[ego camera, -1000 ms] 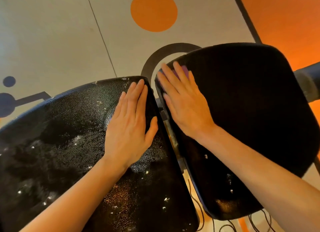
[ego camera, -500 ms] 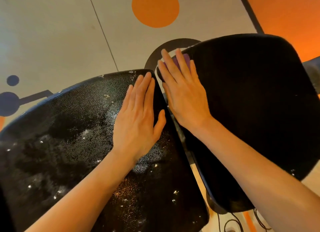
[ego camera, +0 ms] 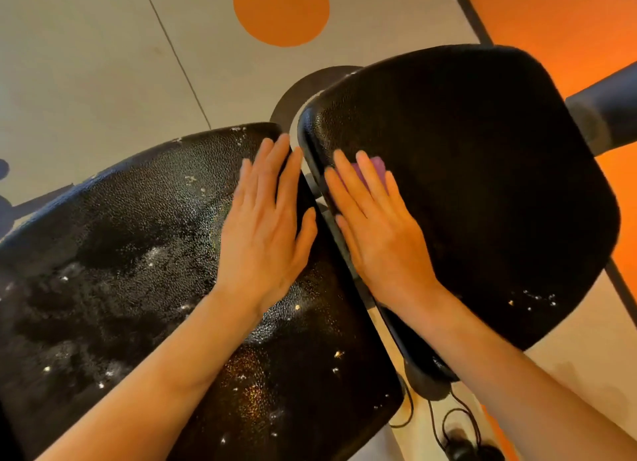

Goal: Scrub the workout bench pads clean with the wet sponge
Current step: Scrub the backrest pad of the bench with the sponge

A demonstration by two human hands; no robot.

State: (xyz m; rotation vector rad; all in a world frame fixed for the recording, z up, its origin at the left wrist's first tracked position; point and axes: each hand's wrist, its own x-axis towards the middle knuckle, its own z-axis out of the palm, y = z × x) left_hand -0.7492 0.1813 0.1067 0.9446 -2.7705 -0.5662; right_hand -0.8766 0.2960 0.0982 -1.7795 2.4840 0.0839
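1. Nearest us, at the bottom right, thin black cables (ego camera: 458, 422) trail over the pale floor under the bench.
2. On the left bench pad (ego camera: 113, 271) we see a wet sheen and white flecks of suds across most of the pebbled black vinyl, so we judge this one already scrubbed, though not yet wiped dry.
3. Our left hand (ego camera: 265, 233) lies flat on that pad near its right edge, fingers straight and close together, thumb out to the side; it holds nothing and seems only to brace.
4. Across the narrow gap, our right hand (ego camera: 375, 229) presses down with straight fingers on the purple sponge (ego camera: 374, 169), which sits on the upper left part of the right bench pad (ego camera: 482, 184); only a corner of it shows past the fingertips.
5. This second pad looks mostly dry and dull (a few specks of foam near its lower right edge aside), so we judge most of its surface still left to scrub.
6. Farthest off, the beige floor (ego camera: 86, 64) carries an orange circle (ego camera: 281, 8).
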